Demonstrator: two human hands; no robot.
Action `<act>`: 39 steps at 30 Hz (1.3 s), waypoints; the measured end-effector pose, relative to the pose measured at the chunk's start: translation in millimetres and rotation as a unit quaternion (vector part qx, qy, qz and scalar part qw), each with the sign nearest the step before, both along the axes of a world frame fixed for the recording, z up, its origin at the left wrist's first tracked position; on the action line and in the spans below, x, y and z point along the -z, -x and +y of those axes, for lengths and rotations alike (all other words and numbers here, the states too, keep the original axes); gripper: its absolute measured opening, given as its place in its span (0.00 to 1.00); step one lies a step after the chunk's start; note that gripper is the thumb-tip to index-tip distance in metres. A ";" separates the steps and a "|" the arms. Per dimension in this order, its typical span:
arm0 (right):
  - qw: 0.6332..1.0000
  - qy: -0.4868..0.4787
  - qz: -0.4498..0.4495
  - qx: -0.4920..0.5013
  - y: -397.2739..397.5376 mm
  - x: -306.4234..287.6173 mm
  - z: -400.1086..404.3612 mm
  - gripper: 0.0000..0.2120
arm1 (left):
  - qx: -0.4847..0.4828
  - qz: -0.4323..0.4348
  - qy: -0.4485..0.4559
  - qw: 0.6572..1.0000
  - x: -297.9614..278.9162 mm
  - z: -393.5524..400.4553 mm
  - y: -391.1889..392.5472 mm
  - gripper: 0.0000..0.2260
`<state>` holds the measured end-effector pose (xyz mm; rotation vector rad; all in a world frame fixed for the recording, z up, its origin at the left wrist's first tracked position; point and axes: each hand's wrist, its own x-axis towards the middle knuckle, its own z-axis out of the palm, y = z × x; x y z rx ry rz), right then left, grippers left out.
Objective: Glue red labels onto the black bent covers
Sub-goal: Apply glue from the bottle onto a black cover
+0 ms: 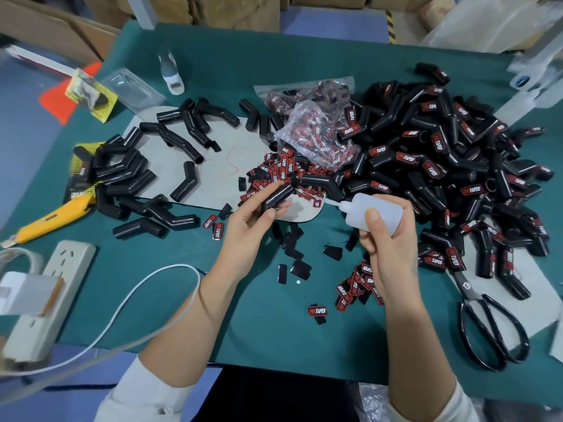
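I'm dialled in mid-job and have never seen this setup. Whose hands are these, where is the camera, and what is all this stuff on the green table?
No machine here: a person works with bare hands, filmed by one camera worn on the head, looking down. The left hand holds a black bent cover. The right hand has its grip round a white glue bottle, nozzle pointing toward the cover. On the green table, unlabelled covers lie to the left, a big pile of labelled covers to the right, and loose red labels between. Black scissors lie at right, a yellow utility knife at left.
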<state>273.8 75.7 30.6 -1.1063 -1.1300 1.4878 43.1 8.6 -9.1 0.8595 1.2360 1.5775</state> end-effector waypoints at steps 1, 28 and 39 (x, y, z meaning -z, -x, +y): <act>1.000 -0.005 -0.014 0.002 -0.1 -0.5 -0.7 0.21 | 0.012 -0.008 -0.008 1.000 0.4 0.3 0.1 0.21; 0.990 -0.100 -0.099 -0.006 3.4 -10.0 -11.6 0.15 | 0.076 0.030 -0.010 0.997 6.7 -0.1 6.2 0.23; 0.987 -0.124 -0.101 -0.002 4.3 -10.2 -11.6 0.13 | 0.064 0.039 -0.004 0.997 3.3 -0.8 5.6 0.22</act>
